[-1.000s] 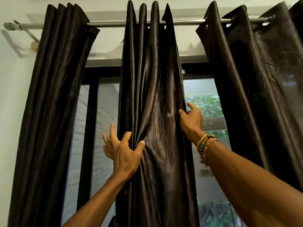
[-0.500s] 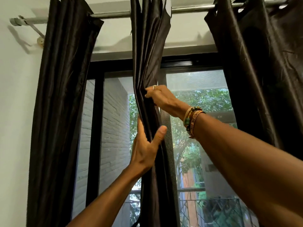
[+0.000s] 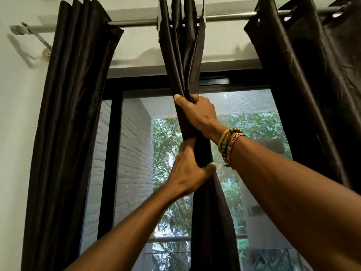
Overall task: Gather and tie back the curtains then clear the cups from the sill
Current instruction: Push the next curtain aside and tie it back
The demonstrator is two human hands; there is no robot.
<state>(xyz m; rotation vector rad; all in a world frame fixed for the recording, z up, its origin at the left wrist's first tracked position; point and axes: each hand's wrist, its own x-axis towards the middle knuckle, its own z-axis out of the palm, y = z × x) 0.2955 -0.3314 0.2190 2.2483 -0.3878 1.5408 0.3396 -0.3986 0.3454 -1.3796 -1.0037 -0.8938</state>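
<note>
Window glass and steel rod (image 3: 230,16) behind: the middle dark brown satin curtain (image 3: 181,61) is bunched, grasped by left hand (image 3: 188,171) and right hand (image 3: 199,114); tying and cups remain.

Both hands grip the middle curtain (image 3: 183,61), bunched into a narrow rope. The right hand (image 3: 197,112) sits above the left hand (image 3: 187,169), below the rod (image 3: 230,16).

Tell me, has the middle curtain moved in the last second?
Yes. Against the window frame, the middle curtain has narrowed: its edges were pulled inward into a bunch, baring glass on both sides.
</note>
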